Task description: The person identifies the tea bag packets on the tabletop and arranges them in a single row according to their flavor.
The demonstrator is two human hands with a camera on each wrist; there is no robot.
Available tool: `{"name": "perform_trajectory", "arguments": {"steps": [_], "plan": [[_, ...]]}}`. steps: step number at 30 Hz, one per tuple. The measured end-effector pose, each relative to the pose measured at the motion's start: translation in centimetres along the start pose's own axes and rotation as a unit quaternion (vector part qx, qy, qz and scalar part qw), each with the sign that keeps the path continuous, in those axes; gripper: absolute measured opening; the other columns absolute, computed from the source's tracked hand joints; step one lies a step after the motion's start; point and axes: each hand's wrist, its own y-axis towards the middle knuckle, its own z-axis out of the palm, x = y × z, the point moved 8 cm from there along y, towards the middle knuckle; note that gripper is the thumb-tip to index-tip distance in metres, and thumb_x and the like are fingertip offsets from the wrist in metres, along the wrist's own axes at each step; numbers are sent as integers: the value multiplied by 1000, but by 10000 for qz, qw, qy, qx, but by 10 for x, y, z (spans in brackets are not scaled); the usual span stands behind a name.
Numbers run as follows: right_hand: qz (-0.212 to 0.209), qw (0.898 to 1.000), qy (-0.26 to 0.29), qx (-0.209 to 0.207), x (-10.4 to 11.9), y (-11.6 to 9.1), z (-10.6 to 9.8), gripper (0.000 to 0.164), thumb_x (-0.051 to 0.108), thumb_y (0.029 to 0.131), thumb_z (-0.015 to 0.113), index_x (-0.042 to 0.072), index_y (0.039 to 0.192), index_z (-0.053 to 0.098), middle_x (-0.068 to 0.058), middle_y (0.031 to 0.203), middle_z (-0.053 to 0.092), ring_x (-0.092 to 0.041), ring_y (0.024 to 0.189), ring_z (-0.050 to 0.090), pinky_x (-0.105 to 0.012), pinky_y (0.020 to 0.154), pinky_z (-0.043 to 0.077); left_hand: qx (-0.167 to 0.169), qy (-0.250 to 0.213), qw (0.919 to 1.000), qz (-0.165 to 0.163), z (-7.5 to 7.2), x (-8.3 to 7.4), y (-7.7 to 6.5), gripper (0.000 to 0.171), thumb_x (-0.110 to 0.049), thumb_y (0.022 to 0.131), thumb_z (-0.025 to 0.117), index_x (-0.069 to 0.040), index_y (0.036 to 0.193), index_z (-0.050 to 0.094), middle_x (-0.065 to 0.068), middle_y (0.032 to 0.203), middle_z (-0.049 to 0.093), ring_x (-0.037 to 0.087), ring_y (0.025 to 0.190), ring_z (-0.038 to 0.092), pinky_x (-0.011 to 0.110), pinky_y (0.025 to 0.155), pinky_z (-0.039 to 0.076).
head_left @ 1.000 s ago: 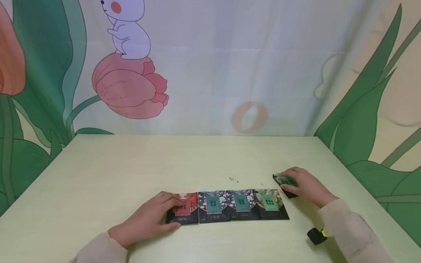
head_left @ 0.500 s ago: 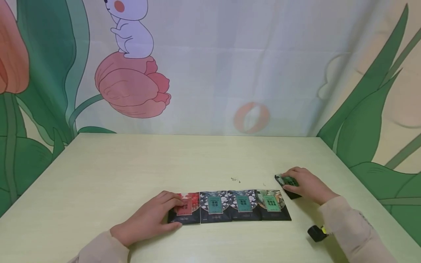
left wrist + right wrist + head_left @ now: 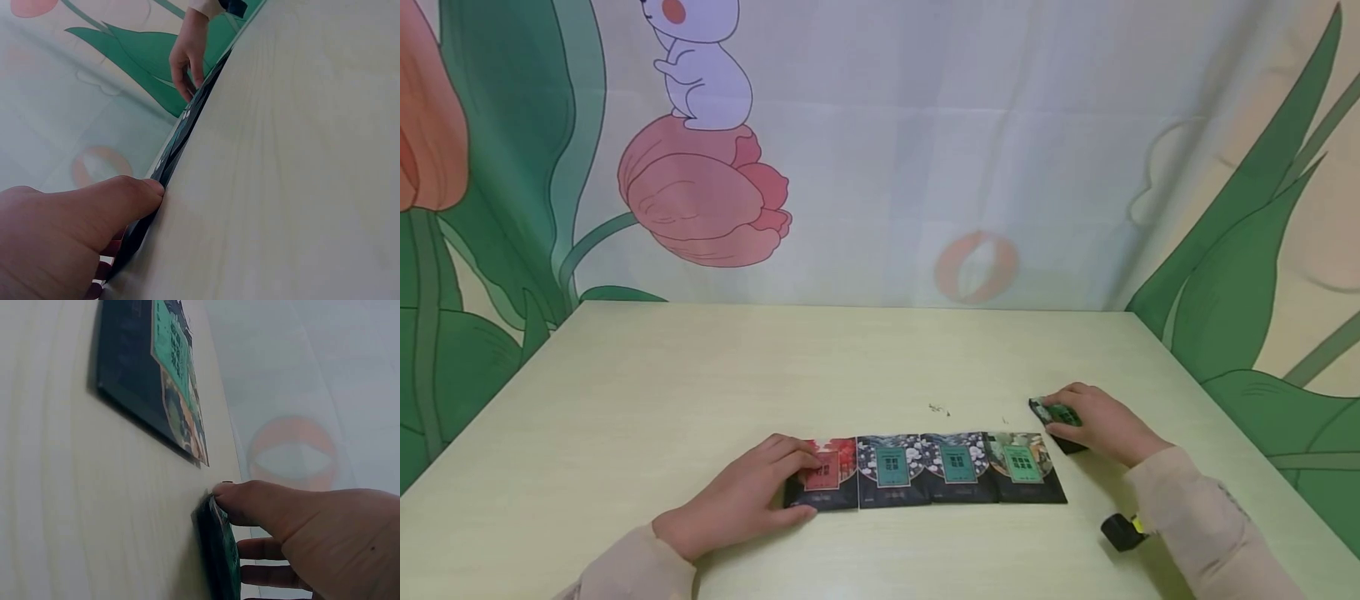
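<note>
A row of flat tea packets lies on the table. At its left end is a red-and-black tea packet [image 3: 838, 493], then two blue floral tea packets [image 3: 892, 469] side by side, then a green-labelled tea packet [image 3: 1024, 469]. My left hand [image 3: 741, 492] grips the red one at its left side, thumb [image 3: 140, 194] at the near edge and fingers over the printed face. Behind the row's right end, my right hand [image 3: 1101, 423] pinches another green tea packet [image 3: 219, 556], which stands slanted to the row. Part of that packet is hidden by the fingers.
Small dark crumbs [image 3: 938, 410] are scattered behind the row. A small black object with a yellow strip [image 3: 1122, 533] sits by the right sleeve. The pale table [image 3: 700, 358] ends at a printed curtain [image 3: 865, 208] with tulips and leaves.
The head view has shifted slightly, so the packets appear a little further right. Both hands stay where they were, each keeping its hold on a packet.
</note>
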Motion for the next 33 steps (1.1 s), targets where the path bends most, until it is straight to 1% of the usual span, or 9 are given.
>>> {"name": "perform_trajectory", "arguments": {"steps": [7, 19, 26, 33], "plan": [[-12, 9999, 14, -100, 1, -1, -2, 43, 31, 90, 66, 4, 123, 63, -22, 124, 58, -44, 116, 53, -57, 94, 47, -3, -5, 10000, -23, 1, 1, 0, 50, -42, 81, 74, -15, 121, 62, -2, 127, 58, 17, 118, 51, 38, 100, 50], [-35, 9999, -9, -140, 1, -4, 0, 43, 32, 90, 65, 5, 123, 63, -21, 123, 58, -43, 115, 54, -56, 95, 47, -7, 6, 10000, -32, 1, 1, 0, 50, -42, 81, 74, -16, 121, 62, -3, 126, 58, 16, 118, 51, 38, 99, 50], [61, 10000, -41, -41, -1, -5, 3, 43, 34, 90, 65, 5, 123, 63, -20, 123, 58, -42, 115, 54, -56, 95, 47, 42, -36, 10000, -42, 2, 1, 0, 50, -42, 81, 73, -16, 122, 62, -3, 127, 58, 16, 118, 51, 39, 100, 49], [93, 10000, -33, -16, 1, -8, 2, 44, 33, 90, 65, 4, 122, 63, -20, 122, 59, -42, 115, 54, -56, 94, 47, 10, -13, 10000, -43, 1, 1, 0, 50, -43, 81, 73, -16, 122, 62, -2, 127, 58, 16, 119, 51, 38, 100, 49]]}}
